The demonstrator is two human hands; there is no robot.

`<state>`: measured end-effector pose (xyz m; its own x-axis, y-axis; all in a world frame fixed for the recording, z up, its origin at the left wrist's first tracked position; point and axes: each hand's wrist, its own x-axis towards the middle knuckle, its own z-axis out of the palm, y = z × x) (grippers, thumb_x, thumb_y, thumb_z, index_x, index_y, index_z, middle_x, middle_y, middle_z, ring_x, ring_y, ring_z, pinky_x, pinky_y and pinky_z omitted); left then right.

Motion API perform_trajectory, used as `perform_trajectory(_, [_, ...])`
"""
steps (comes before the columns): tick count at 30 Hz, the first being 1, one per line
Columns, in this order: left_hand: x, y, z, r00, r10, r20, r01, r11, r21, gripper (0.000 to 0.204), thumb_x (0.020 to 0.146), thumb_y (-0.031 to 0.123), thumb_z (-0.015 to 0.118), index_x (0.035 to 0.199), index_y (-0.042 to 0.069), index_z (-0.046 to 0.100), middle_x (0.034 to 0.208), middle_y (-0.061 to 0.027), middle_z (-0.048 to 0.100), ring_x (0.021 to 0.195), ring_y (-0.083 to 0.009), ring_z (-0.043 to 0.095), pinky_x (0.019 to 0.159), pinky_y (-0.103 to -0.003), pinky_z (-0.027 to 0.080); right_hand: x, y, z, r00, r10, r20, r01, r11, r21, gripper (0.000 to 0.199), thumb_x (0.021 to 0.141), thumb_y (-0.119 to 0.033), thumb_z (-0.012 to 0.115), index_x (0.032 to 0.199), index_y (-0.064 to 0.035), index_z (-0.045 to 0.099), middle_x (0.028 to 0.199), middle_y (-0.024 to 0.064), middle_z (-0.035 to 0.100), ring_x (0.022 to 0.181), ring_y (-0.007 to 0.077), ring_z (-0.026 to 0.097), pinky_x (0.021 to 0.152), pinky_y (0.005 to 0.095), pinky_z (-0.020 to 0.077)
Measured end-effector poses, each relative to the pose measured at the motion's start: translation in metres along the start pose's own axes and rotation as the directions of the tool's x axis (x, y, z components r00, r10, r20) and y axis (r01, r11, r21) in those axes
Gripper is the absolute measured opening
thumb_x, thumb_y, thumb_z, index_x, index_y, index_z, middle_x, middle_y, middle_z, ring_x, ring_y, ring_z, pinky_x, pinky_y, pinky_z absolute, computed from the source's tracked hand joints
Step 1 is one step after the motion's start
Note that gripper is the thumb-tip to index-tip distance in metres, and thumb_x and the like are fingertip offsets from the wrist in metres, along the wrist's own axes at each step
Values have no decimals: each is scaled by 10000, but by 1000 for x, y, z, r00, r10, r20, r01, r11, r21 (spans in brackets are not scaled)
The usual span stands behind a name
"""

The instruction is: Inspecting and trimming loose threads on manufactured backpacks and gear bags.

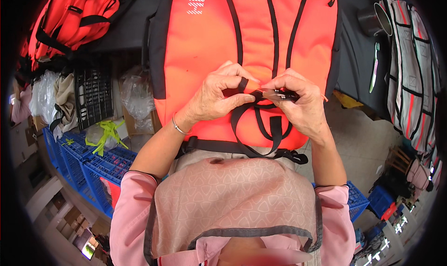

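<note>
- Here, my left hand [219,94] pinches a black strap [237,124], its loops loose.
- My right hand [302,100] grips something small and dark [289,95], partly hidden.
- Beneath them lies the bag [200,47], bright orange-red, black-sided and black-trimmed, reaching from the dark table [356,61] toward my apron [233,187].
- Rightward, a toothbrush [374,69] lies on the table.

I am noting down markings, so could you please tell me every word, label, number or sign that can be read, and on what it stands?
Orange bag: white lettering, set sideways and running to the picture's upper edge; I leave its wording uncopied.
Dark item in the right hand: too small to read any marking.
Black strap and toothbrush: no lettering can be made out.
</note>
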<state>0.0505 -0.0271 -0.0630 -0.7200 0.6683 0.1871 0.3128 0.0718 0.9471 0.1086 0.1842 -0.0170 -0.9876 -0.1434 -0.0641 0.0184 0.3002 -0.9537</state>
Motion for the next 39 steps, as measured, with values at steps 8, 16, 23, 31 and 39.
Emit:
perform_trajectory(8, [0,-4,-1,1000,-1,31,-1,997,75,264,706,63,783,967,57,741,968,-39,662,869,-186,554,799,-316,441,-2,-2,10,988,-150,45,155,887,-434,276,735,104,623,967,-24,548,820,129,513,701,272,552,620,332,463])
perform_trajectory(16, [-1,-5,1,1000,18,12,-18,996,83,241,732,82,784,967,54,740,970,-49,678,873,-182,565,802,-314,437,-7,10,-15,973,141,-182,-72,937,341,144,993,-137,536,945,-2,549,870,-32,486,780,47,432,703,205,394])
perform_trajectory(23, [1,-3,0,1000,7,14,-8,999,48,185,731,108,792,889,36,728,977,-40,675,832,-183,521,767,-311,439,-11,1,-9,991,-58,-125,52,997,-51,154,812,76,643,932,-11,683,845,43,626,726,98,592,646,242,467])
perform_trajectory(31, [1,-2,0,1000,10,8,-11,997,73,163,710,93,798,760,20,662,968,-35,671,822,-185,514,746,-314,433,-4,13,1,890,-454,41,415,769,-486,352,596,85,660,926,-39,676,789,64,627,651,200,647,526,308,502])
perform_trajectory(39, [2,-5,1,998,67,14,-68,994,90,177,694,103,813,787,25,684,945,-28,664,800,-191,505,725,-318,429,2,4,-3,800,-562,212,551,547,-630,329,569,-35,690,889,-47,616,767,47,555,622,204,590,504,324,449])
